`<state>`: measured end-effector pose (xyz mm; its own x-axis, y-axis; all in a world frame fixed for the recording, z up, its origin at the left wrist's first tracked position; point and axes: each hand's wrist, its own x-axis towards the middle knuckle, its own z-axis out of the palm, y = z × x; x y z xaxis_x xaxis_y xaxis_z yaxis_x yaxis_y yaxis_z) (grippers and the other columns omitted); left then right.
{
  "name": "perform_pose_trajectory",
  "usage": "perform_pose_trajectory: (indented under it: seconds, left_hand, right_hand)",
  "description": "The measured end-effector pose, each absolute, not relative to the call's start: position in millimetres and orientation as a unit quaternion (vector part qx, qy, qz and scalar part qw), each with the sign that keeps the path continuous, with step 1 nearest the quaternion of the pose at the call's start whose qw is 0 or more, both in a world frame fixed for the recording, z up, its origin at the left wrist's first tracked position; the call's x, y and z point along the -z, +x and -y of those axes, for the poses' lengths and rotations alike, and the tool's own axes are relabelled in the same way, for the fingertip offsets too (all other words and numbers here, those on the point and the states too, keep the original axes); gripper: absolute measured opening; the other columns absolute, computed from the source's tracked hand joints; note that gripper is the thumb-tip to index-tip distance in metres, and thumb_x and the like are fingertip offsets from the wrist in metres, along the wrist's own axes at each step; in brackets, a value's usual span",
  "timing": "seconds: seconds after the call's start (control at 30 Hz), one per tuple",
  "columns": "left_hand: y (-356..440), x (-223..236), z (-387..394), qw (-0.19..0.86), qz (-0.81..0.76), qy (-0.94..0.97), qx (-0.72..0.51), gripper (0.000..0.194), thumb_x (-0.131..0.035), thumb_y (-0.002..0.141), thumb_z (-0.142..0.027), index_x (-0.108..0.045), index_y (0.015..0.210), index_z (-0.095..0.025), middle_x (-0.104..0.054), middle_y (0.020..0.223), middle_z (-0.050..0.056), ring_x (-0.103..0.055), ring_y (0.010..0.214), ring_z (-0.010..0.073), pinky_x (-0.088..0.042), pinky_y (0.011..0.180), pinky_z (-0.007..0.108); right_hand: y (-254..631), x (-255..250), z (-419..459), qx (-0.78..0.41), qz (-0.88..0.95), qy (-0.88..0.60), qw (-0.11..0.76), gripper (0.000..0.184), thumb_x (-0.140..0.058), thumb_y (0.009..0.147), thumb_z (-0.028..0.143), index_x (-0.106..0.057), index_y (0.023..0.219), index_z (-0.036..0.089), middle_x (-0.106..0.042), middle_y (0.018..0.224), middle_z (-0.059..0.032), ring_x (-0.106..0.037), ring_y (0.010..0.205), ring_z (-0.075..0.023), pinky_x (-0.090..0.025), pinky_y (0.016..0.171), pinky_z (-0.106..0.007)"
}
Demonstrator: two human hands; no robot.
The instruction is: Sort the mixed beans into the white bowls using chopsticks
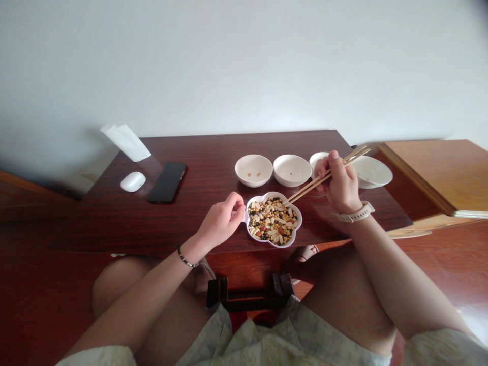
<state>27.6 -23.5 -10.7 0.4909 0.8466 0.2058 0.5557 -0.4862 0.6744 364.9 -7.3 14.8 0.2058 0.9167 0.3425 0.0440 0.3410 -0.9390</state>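
A flower-shaped dish [299, 223] with a light purple rim stands near the table's front edge. It is full of mixed beans and nuts [271, 219]: pale peanuts, yellow and black beans, a few reddish-brown nuts. My left hand [220, 217] is closed around the dish's short handle on its left side. Wooden chopsticks [310, 187] are gripped in my right hand [339, 187], their tips down in the mix at the dish's upper right. Behind the dish, a white bowl [253, 171] holds a couple of small brown pieces. Beside it, another white bowl [292, 171] holds one tiny dark piece.
My right hand partly hides a third white bowl [317, 158]; a wider white bowl [372, 173] sits to its right. On the left of the dark table [206, 152] are a black phone [168, 182], a white rounded case [133, 181] and a white packet [127, 142]. A wooden cabinet [438, 170] adjoins at right.
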Motion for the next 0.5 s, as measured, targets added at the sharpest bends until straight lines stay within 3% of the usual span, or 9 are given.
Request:
perform_pose_trajectory:
  seconds: [0.5]
  left_hand:
    - [29.3,10.3,22.8,0.274,-0.430,0.819,-0.265,0.007,-0.052,0.109,-0.029,-0.054,0.105,-0.024,-0.069,0.090,-0.001,-0.067,0.075,0.0164,-0.044,0.073,0.028]
  right_hand:
    - [345.9,-10.6,13.4,-0.387,0.573,-0.471,0.549,0.065,-0.051,0.107,0.075,-0.060,0.071,0.023,-0.049,0.051,-0.0015,-0.044,0.042,-0.0123,-0.027,0.042,-0.029]
